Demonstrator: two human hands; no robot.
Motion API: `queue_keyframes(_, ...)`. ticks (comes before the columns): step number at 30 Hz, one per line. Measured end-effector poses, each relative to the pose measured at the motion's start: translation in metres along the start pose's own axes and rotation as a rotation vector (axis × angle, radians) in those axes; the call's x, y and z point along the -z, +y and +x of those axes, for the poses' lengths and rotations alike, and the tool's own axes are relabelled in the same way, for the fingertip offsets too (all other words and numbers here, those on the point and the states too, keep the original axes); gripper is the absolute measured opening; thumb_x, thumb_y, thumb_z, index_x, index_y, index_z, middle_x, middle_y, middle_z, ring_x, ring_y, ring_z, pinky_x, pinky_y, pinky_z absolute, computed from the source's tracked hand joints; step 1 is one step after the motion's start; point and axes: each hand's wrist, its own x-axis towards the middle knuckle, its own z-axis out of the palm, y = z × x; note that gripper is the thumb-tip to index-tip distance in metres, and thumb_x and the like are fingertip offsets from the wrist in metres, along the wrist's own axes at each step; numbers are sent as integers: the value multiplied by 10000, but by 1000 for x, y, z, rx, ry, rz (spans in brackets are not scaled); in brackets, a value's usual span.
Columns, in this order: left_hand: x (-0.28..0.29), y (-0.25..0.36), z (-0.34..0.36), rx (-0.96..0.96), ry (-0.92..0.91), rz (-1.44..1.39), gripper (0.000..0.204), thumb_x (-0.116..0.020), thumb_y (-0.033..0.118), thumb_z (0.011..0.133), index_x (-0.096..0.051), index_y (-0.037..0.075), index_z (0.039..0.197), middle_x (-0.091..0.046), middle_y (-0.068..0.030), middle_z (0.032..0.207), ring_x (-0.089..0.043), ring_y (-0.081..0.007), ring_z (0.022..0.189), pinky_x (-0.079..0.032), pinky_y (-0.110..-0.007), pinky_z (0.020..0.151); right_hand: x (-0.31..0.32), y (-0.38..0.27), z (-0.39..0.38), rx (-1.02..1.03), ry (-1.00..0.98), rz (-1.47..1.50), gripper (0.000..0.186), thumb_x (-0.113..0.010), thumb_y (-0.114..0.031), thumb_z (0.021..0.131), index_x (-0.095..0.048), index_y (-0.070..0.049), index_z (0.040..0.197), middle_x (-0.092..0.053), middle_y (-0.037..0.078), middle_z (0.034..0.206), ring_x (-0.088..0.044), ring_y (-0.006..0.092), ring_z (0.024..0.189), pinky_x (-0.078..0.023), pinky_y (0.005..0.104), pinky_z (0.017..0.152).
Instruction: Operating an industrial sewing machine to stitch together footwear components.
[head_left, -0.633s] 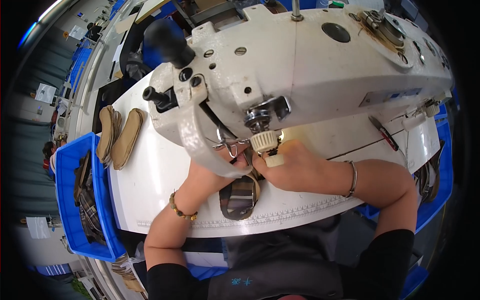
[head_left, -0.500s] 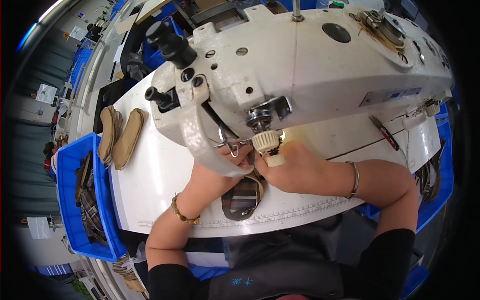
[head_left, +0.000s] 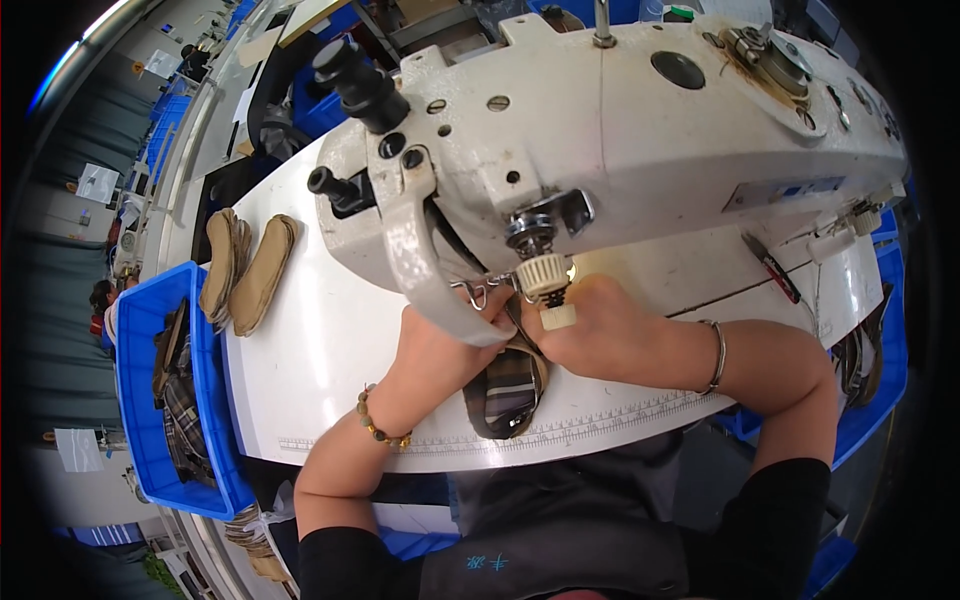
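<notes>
A white worktable [head_left: 300, 380] carries a white industrial sewing machine [head_left: 640, 140], whose head overhangs both hands. The right hand [head_left: 597, 325], curled, meets the right edge of a striped plaid fabric piece [head_left: 508, 395]; the left hand [head_left: 455, 335] bends in at its left. The piece lies between them, its rounded end nearer the person's body. Machine parts hide the fingertips, so whether either grips or merely presses cannot be told.
</notes>
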Motion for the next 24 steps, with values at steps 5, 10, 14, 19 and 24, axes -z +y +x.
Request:
queue_keyframes(5,7,3,0,-66,38,-99,209,-763,131,716,-716,62,907,-664,-72,838,-635,-263,702,-530,-388,652,0,2,-1,-27,32,81,63,-643,-112,729,-642,-49,728,-620,104,644,-670,264,611,-515,373,519)
queue_keyframes(10,11,-1,-5,-203,21,-152,230,-733,107,743,-691,66,965,-675,-52,883,-627,-261,776,-498,-388,746,-10,-4,-3,-11,-20,48,87,-632,-134,754,-630,-47,750,-609,86,660,-650,248,589,-509,375,508)
queue_keyframes(14,7,-24,-10,-276,173,-220,88,-688,140,832,-664,62,801,-666,-73,790,-587,-256,696,-442,-368,719,-9,-26,-5,74,2,141,129,-622,-156,775,-623,-40,719,-585,105,810,-636,228,620,-504,372,488)
queue_keyframes(19,33,-32,-10,-128,299,-371,173,-691,215,866,-675,71,771,-629,-47,697,-561,-241,642,-420,-369,700,-9,-31,-12,123,-56,150,171,-643,-136,716,-664,4,812,-625,146,992,-585,193,558,-474,327,440)
queue_keyframes(24,57,-5,-6,-104,8,-271,89,-697,171,841,-706,118,771,-599,-11,643,-546,-210,607,-426,-406,847,-5,-33,-11,191,-31,90,195,-617,-142,732,-675,38,779,-553,128,682,-602,231,481,-486,351,407)
